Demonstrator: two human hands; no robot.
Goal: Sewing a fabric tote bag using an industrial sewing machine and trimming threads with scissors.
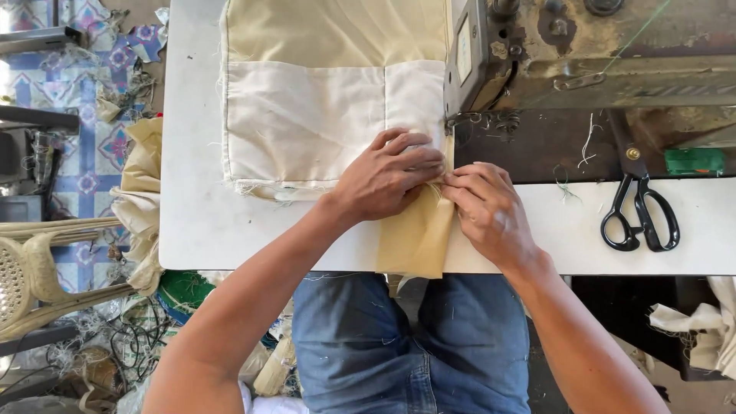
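Your left hand (387, 178) lies palm down on the cream fabric panel (307, 115), fingers bent, tips pressing the cloth at its right edge. Your right hand (487, 208) sits just beside it, fingers curled and pinching the top of a tan fabric strip (418, 238); the two hands touch at the fingertips. Both are partly closed on cloth, neither in a full fist.

The tan strip runs from between your hands down toward you and hangs over the near edge of the white worktop (195, 222). The cream panel spreads away from your left hand, up and to the left, flat on the worktop, with a frayed lower edge and a darker yellowish piece above it.

Just beyond your right hand stands the sewing machine (583, 54), worn and greyish; its needle end is near the panel's right edge. Black scissors (640, 211) lie well to the right of your right hand, on the worktop. More tan cloth (142, 199) hangs off the worktop's left side.
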